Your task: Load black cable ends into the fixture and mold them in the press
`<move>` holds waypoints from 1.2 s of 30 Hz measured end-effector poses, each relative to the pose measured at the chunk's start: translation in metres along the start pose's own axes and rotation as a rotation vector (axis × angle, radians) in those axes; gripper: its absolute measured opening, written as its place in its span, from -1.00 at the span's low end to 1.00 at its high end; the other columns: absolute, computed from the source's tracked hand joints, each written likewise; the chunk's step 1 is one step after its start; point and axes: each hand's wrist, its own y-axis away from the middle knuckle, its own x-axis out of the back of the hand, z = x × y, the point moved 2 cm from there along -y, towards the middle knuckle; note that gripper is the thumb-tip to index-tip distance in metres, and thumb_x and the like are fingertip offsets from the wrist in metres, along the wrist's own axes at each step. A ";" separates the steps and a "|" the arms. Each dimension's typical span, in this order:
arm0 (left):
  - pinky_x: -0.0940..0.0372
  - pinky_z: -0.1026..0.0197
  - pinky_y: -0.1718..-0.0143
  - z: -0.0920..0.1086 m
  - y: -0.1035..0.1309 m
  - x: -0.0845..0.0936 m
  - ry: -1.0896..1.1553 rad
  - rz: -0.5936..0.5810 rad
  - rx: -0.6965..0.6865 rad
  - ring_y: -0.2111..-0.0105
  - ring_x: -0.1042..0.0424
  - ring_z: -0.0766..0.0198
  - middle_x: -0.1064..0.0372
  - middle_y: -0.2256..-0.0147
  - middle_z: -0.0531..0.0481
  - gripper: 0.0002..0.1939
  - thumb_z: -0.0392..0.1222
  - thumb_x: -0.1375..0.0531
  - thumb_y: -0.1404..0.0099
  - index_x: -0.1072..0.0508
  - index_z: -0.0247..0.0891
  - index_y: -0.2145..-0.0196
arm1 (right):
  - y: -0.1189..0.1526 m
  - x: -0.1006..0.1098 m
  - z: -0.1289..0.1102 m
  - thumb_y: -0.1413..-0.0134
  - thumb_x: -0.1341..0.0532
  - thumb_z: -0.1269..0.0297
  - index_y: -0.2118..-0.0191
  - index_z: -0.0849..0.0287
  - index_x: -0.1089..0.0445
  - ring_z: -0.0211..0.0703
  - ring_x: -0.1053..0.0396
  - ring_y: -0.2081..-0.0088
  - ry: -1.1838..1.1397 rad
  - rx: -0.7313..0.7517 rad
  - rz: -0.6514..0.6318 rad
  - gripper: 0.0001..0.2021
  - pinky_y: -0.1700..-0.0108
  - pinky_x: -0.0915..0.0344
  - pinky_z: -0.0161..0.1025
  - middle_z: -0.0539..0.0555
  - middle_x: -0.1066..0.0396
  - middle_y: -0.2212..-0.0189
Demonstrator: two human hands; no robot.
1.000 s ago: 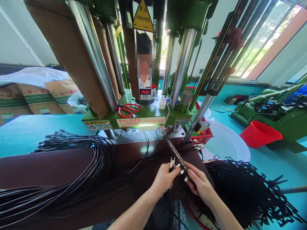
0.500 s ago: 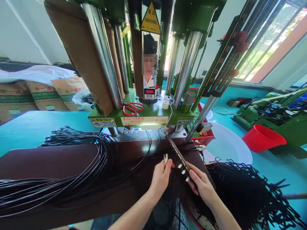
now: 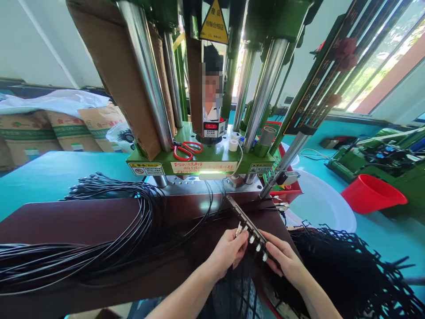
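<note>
In my right hand is the near end of a long dark metal bar, slotted along its length and slanting away to the left. Several silver cable connectors stick out of the bar's left side. My left hand pinches another small silver connector between thumb and fingers, close beside the bar. Whether that connector touches the bar I cannot tell. Dark cables hang below my left hand, partly hidden by it. Behind the bar, a few black cables run from the press bed onto the brown tabletop.
A green press stands ahead, with red-handled scissors on its ledge. Bundled black cables lie at left. To the right are a heap of black moulded strips, a white tub and a red bucket.
My left hand has moved right and slightly down, bringing its connector up to the bar. The bar's far end has shifted slightly left and nearer as the view moved a little.
</note>
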 end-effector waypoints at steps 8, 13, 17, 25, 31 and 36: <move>0.24 0.39 0.84 -0.006 -0.002 0.004 -0.071 0.057 -0.056 0.87 0.17 0.54 0.12 0.86 0.28 -0.58 0.18 -0.06 -0.09 -0.14 -0.22 0.64 | 0.002 -0.008 -0.007 -0.07 -0.05 -0.05 -0.14 0.26 -0.11 -0.46 0.07 0.71 0.110 0.008 -0.044 -0.40 0.74 0.12 -0.46 -0.14 -0.02 0.67; 0.15 0.43 0.82 -0.001 0.002 0.017 -0.177 0.314 -0.284 0.85 0.09 0.54 -0.01 0.79 0.27 -0.65 0.14 -0.01 -0.17 -0.14 -0.21 0.51 | 0.001 -0.003 -0.002 -0.10 -0.04 -0.01 -0.12 0.25 -0.13 -0.45 0.06 0.70 0.073 0.017 0.009 -0.45 0.74 0.12 -0.48 -0.13 -0.03 0.67; 0.18 0.42 0.86 -0.003 0.006 0.022 -0.115 0.166 -0.175 0.88 0.12 0.53 0.02 0.82 0.26 -0.60 0.17 0.04 -0.18 -0.17 -0.23 0.54 | 0.001 -0.001 0.001 -0.10 -0.05 0.01 -0.12 0.21 -0.14 -0.46 0.05 0.69 0.046 0.009 -0.032 -0.47 0.74 0.12 -0.49 -0.11 -0.07 0.64; 0.19 0.43 0.87 -0.003 0.011 0.020 0.033 0.028 -0.077 0.89 0.16 0.55 0.09 0.85 0.28 -0.56 0.21 -0.03 -0.11 -0.14 -0.23 0.61 | 0.000 0.000 -0.002 -0.13 -0.04 0.04 -0.13 0.17 -0.13 -0.44 0.04 0.67 0.103 -0.035 -0.164 -0.50 0.72 0.12 -0.47 -0.11 -0.04 0.63; 0.16 0.44 0.88 -0.001 0.012 0.020 -0.038 0.024 -0.039 0.88 0.16 0.56 0.09 0.84 0.28 -0.53 0.24 -0.02 -0.10 -0.07 -0.21 0.64 | -0.002 0.000 -0.004 -0.11 -0.04 0.00 -0.14 0.18 -0.11 -0.46 0.05 0.69 0.100 -0.081 -0.173 -0.46 0.73 0.15 -0.47 -0.13 -0.02 0.64; 0.17 0.44 0.88 -0.003 0.011 0.021 -0.027 0.021 -0.024 0.88 0.18 0.56 0.11 0.84 0.29 -0.54 0.24 -0.01 -0.10 -0.05 -0.20 0.63 | 0.000 0.001 -0.005 -0.12 -0.03 0.01 -0.13 0.18 -0.13 -0.46 0.04 0.69 0.105 -0.101 -0.153 -0.48 0.72 0.16 -0.48 -0.12 -0.03 0.64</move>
